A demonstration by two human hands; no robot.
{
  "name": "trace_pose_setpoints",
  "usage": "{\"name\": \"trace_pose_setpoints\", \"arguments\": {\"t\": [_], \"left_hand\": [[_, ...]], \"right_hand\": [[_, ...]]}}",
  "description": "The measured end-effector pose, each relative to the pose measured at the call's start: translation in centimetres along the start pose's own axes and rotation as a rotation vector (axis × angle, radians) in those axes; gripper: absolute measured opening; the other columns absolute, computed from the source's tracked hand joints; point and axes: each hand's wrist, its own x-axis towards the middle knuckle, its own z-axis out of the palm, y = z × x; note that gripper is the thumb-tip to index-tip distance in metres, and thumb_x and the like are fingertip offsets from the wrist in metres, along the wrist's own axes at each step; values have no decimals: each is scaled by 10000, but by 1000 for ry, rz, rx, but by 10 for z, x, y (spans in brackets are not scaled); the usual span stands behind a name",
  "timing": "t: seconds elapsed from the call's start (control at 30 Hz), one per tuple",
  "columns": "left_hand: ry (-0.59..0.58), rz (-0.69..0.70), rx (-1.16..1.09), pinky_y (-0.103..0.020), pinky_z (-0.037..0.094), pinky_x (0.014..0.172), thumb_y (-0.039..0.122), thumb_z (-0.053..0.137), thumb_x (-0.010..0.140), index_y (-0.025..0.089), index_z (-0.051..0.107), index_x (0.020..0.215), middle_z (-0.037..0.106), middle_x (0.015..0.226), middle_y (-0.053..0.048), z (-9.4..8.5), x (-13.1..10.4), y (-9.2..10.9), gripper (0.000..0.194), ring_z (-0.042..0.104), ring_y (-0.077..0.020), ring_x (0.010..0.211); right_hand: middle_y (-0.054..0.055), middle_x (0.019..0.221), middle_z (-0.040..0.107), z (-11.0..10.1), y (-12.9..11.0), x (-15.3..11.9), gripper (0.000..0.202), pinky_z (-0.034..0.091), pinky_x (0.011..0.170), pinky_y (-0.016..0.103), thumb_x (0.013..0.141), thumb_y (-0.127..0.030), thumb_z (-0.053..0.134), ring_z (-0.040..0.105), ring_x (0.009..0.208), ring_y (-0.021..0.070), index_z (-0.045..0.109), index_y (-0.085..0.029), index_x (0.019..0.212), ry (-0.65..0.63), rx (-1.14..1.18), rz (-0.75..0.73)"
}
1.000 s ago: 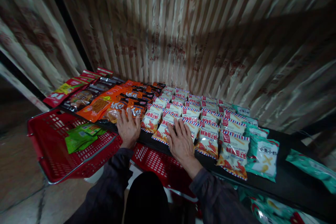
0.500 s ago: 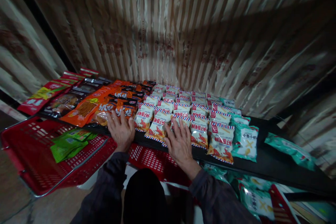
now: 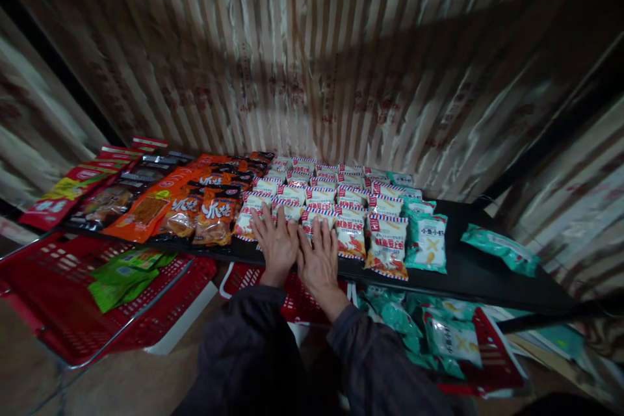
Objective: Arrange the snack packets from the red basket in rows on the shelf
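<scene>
Backdrop: striped sheeting [image 3: 312,65] with red print, hung in folds behind the goods. Before it, a long black shelf [image 3: 507,289] carries packaged snacks in rows.

Below the shelf, three red plastic baskets. The left basket [image 3: 58,286] has a metal handle and contains green packets [image 3: 129,273]. The right basket [image 3: 492,351] contains teal bags [image 3: 397,318]. The middle basket [image 3: 238,275] is partly hidden by the arms.

Both hands are at the front row, fingers extended and slightly spread, palms down, neither one clenched. The right hand [image 3: 319,259] and left hand [image 3: 277,246] lie just beside each other, fingertips against the white snack bags [image 3: 387,244].

Larger pouches occupy the shelf's left end: red pouches [image 3: 63,192], dark pouches [image 3: 104,201], then orange pouches [image 3: 143,211]. Black-and-orange bags [image 3: 214,218] follow, adjoining the white snack bags, which have red-and-blue striped edges and stand in several rows at the centre. Teal-and-white bags [image 3: 426,244] border these on the right. One teal packet [image 3: 502,249] lies apart, farther right.
</scene>
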Motion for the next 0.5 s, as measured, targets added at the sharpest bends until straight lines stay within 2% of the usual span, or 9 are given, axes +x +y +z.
{"name": "trace_pose_setpoints", "arguments": {"t": [0.17,0.33,0.5], "left_hand": [[2,-84,-23,-638,155,1152,288,404,942,119,478,1400,301,1555,-198,15,-14,11,494,65,-371,1486],[56,-75,-82,-597,180,1168,244,440,914,114,477,1389,281,1569,-178,21,-16,5,493,58,-345,1490],[96,-72,-108,-582,183,1175,278,439,928,73,470,1380,291,1550,-216,23,-13,-2,497,74,-345,1487]], "right_hand": [[122,1587,273,7,11,-6,586,207,1141,547,902,-201,515,70,1492,322,382,-247,1471,-3,-17,-9],[131,1591,257,14,13,-6,530,288,1121,519,916,-157,479,42,1497,315,434,-218,1441,35,-11,1],[139,1606,205,13,13,0,513,322,1123,498,922,-134,460,36,1500,308,444,-186,1432,57,36,-33]]}}
